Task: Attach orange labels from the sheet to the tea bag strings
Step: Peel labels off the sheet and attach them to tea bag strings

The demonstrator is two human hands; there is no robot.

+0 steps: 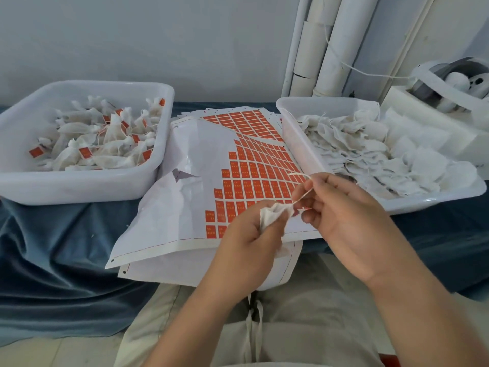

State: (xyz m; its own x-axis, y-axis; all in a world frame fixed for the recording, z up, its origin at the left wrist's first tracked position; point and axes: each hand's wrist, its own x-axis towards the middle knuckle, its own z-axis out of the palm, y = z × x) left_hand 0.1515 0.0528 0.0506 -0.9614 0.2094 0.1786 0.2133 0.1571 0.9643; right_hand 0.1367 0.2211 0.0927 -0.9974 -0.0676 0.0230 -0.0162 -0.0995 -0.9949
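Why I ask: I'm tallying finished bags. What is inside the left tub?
A heap of white tea bags, many with orange labels on their strings. Bags lower in the left tub are covered, so no count is possible.

Left hand curls round tea bag; right hand, just beside, pinches string between thumb and forefinger.

Crumpled tea bag, string upward, over partly peeled label sheet.

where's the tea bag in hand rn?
Head view, lower centre: tea bag gripped by left hand, its string pinched by right hand, over the label sheet.
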